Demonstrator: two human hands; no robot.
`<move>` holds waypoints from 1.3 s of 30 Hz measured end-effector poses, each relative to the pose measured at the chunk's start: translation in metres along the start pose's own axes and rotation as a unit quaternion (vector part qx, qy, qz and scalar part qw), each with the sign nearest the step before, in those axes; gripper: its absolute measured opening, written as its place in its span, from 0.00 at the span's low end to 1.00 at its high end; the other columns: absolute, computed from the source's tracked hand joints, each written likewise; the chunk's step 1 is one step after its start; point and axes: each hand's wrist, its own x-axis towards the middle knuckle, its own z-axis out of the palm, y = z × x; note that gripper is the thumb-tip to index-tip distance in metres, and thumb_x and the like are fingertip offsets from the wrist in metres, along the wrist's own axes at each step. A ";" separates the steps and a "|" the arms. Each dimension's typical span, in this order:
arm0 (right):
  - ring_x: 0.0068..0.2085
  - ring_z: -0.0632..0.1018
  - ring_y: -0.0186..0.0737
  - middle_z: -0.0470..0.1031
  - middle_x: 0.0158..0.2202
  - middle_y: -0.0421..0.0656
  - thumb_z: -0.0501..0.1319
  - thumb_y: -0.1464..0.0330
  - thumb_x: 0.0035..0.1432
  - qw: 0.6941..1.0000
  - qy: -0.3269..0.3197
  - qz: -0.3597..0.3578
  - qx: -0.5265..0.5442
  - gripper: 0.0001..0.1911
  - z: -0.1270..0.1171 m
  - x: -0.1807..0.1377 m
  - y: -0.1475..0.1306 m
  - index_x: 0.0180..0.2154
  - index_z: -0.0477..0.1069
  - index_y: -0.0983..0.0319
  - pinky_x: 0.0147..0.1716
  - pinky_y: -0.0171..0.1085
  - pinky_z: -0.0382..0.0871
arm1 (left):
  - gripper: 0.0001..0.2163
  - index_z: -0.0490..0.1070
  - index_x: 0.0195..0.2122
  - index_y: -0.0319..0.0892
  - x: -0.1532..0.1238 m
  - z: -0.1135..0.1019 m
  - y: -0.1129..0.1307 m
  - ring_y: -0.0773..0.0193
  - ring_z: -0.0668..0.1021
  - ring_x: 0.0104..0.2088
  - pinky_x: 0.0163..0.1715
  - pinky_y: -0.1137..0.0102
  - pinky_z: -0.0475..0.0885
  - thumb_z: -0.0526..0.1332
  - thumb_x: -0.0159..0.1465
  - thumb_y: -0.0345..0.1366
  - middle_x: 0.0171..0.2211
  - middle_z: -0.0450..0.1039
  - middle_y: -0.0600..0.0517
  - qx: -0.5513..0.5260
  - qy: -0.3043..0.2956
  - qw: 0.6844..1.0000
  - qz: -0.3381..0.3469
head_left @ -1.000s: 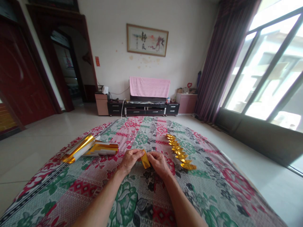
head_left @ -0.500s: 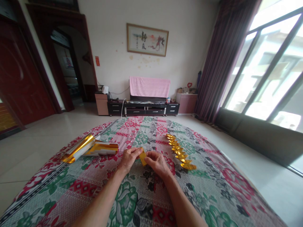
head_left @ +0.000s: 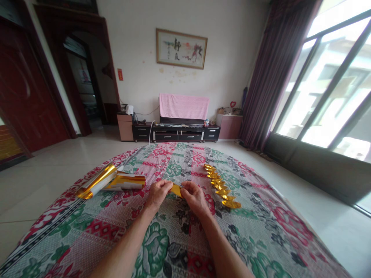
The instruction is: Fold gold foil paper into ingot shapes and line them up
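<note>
Both of my hands pinch a small folded piece of gold foil paper [head_left: 176, 189] just above a floral quilt [head_left: 174, 239]. My left hand [head_left: 158, 194] grips its left end with curled fingers. My right hand [head_left: 194, 197] grips the right end, fingers closed on it. The gold piece lies nearly flat between the two hands, mostly hidden by my fingers. A row of several finished gold folded pieces [head_left: 220, 187] lies on the quilt just right of my right hand.
Stacks of gold foil sheets [head_left: 111, 181] lie on the quilt to the left. Beyond the quilt is tiled floor, a dark TV cabinet [head_left: 176, 132] under a pink cloth, a doorway at left and large windows with purple curtains at right.
The gold piece has turned from hanging upright between my hands to lying almost level. My hands shifted slightly up and closer onto its two ends.
</note>
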 end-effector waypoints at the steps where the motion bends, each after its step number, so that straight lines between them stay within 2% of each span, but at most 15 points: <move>1: 0.23 0.69 0.31 0.70 0.24 0.37 0.59 0.66 0.47 0.999 0.015 -0.011 -0.030 0.13 -0.001 0.001 0.002 0.37 0.67 0.64 0.23 0.29 0.63 | 0.10 0.72 0.24 0.40 0.000 0.000 0.000 0.67 0.70 0.22 0.24 0.74 0.64 0.57 0.52 0.40 0.19 0.69 0.55 0.038 0.009 0.999 0.017; 5: 0.26 0.71 0.33 0.72 0.26 0.39 0.57 0.66 0.48 0.985 0.049 -0.059 -0.154 0.13 -0.006 0.001 0.003 0.37 0.70 0.63 0.26 0.30 0.64 | 0.08 0.70 0.18 0.40 0.000 -0.002 0.002 0.68 0.71 0.27 0.29 0.75 0.64 0.56 0.51 0.35 0.22 0.70 0.55 0.164 0.038 0.981 0.096; 9: 0.26 0.71 0.33 0.73 0.25 0.39 0.55 0.67 0.49 0.970 0.045 -0.069 -0.228 0.11 -0.006 -0.001 -0.004 0.32 0.73 0.63 0.27 0.30 0.63 | 0.08 0.69 0.18 0.41 -0.001 -0.002 0.003 0.68 0.71 0.28 0.30 0.75 0.64 0.55 0.51 0.34 0.24 0.70 0.55 0.184 0.040 0.976 0.113; 15: 0.25 0.71 0.33 0.75 0.25 0.39 0.54 0.66 0.50 0.967 0.054 -0.057 -0.241 0.12 -0.005 -0.002 -0.006 0.31 0.75 0.62 0.25 0.29 0.62 | 0.08 0.70 0.21 0.40 0.000 -0.002 0.001 0.66 0.72 0.29 0.30 0.75 0.66 0.55 0.52 0.36 0.24 0.71 0.54 0.151 0.032 0.983 0.095; 20: 0.27 0.72 0.34 0.75 0.26 0.40 0.54 0.65 0.51 0.969 0.036 -0.058 -0.236 0.13 -0.007 -0.001 -0.005 0.33 0.75 0.63 0.25 0.29 0.63 | 0.11 0.72 0.25 0.40 0.000 -0.002 -0.002 0.65 0.73 0.27 0.28 0.74 0.66 0.56 0.54 0.41 0.22 0.72 0.55 0.116 0.019 0.991 0.070; 24: 0.27 0.73 0.34 0.76 0.27 0.40 0.53 0.65 0.52 0.969 0.024 -0.061 -0.239 0.15 -0.008 -0.001 -0.006 0.36 0.75 0.62 0.26 0.29 0.63 | 0.13 0.73 0.27 0.40 -0.001 -0.002 -0.003 0.65 0.73 0.26 0.28 0.74 0.66 0.56 0.54 0.44 0.22 0.72 0.55 0.099 0.008 0.992 0.080; 29: 0.26 0.73 0.33 0.76 0.25 0.38 0.52 0.67 0.52 0.961 0.019 -0.060 -0.270 0.14 -0.006 -0.001 -0.007 0.33 0.76 0.60 0.26 0.28 0.63 | 0.12 0.73 0.26 0.40 -0.001 -0.002 -0.001 0.66 0.73 0.26 0.29 0.74 0.66 0.56 0.55 0.43 0.22 0.72 0.54 0.125 0.018 0.988 0.087; 33: 0.27 0.73 0.33 0.76 0.27 0.39 0.52 0.69 0.52 0.944 0.048 -0.061 -0.322 0.13 -0.004 -0.001 -0.007 0.32 0.76 0.59 0.28 0.29 0.62 | 0.08 0.71 0.22 0.41 -0.001 0.000 -0.002 0.66 0.73 0.29 0.33 0.73 0.66 0.56 0.53 0.36 0.25 0.73 0.54 0.200 0.050 0.971 0.119; 39: 0.32 0.72 0.35 0.75 0.29 0.41 0.53 0.71 0.52 0.891 0.060 -0.098 -0.440 0.12 0.000 -0.004 -0.004 0.29 0.76 0.58 0.35 0.31 0.59 | 0.07 0.69 0.18 0.40 0.000 0.005 -0.011 0.64 0.73 0.32 0.37 0.71 0.65 0.55 0.52 0.30 0.28 0.72 0.51 0.336 0.057 0.924 0.173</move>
